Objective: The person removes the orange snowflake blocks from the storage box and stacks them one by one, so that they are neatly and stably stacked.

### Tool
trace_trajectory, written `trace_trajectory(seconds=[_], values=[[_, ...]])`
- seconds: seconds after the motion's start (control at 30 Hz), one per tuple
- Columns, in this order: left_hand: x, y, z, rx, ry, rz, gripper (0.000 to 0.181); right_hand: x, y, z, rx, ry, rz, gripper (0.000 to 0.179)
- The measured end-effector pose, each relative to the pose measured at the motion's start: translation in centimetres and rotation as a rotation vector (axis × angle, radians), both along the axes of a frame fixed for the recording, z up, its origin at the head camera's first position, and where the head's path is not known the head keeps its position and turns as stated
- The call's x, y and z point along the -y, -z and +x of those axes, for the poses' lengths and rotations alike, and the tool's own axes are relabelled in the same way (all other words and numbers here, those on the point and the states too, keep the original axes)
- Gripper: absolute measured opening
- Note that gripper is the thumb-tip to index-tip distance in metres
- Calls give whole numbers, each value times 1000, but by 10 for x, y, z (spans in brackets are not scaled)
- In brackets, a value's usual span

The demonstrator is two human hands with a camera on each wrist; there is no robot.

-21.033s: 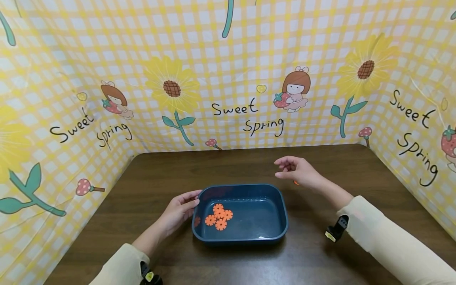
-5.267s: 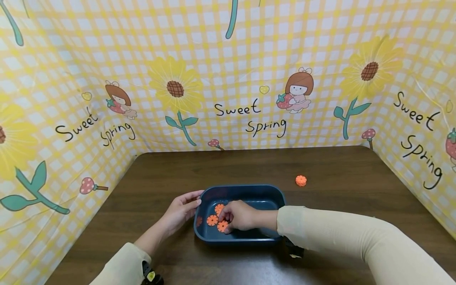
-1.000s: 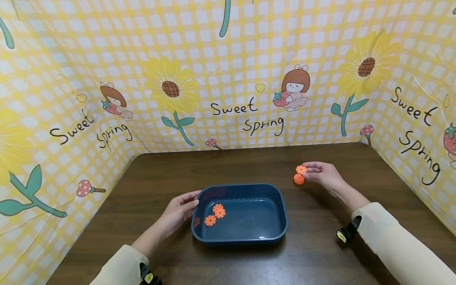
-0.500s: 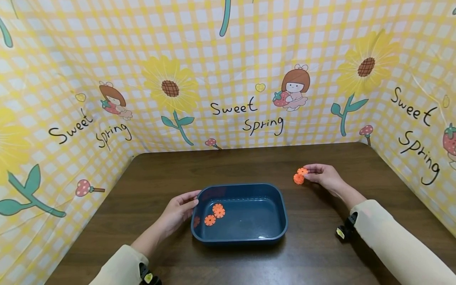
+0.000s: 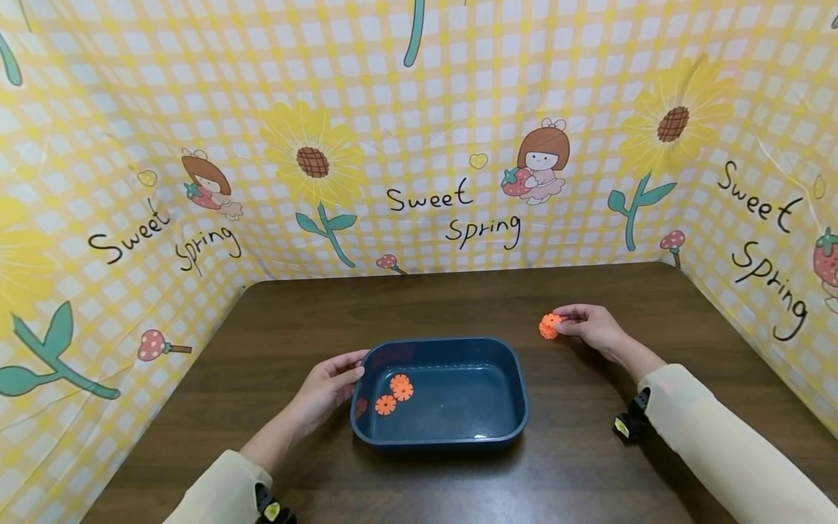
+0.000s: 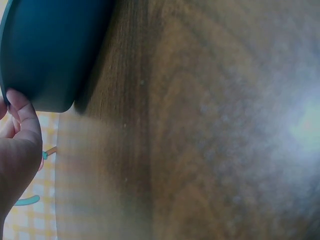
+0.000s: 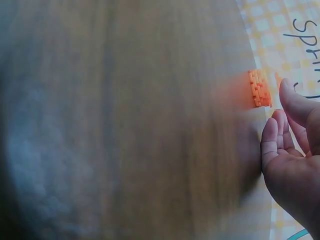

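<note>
My left hand (image 5: 332, 386) pinches the left rim of a dark blue rectangular tray (image 5: 440, 442), thumb outside the wall. In the left wrist view the same hand (image 6: 20, 145) grips the edge of the tray (image 6: 55, 55). Inside, at the left, lie a few notched orange flower-shaped discs (image 5: 385, 405), some overlapping. Behind the tray to the right, my right hand (image 5: 596, 329) pinches another orange disc (image 5: 553, 319) low over a small stack of orange discs (image 5: 547, 332). The right wrist view shows this stack (image 7: 259, 88) side-on, just beyond the thumb.
The dark brown wooden table (image 5: 314, 313) is enclosed by yellow checked cloth (image 5: 419, 131) at the back and both sides. A black wrist camera (image 5: 630, 422) hangs under the right sleeve, and another (image 5: 273, 507) sits at the left cuff.
Over the last second the right hand lowers its disc toward the stack. Earlier, more discs lay in the tray, and the right hand reached in among them. The left hand stays at the rim.
</note>
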State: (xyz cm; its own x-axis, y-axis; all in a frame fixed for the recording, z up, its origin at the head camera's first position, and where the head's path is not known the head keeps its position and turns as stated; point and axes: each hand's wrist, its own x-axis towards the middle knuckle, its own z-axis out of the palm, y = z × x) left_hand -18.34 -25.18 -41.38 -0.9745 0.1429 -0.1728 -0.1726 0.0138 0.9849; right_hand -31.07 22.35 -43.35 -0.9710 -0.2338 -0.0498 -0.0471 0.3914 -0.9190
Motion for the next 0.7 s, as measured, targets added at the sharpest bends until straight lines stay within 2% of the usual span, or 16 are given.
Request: trace_trajectory(seconds=[0.7], values=[[0,3,0,3,-16,-6,43,4,0,2,-6,-9,32,40]])
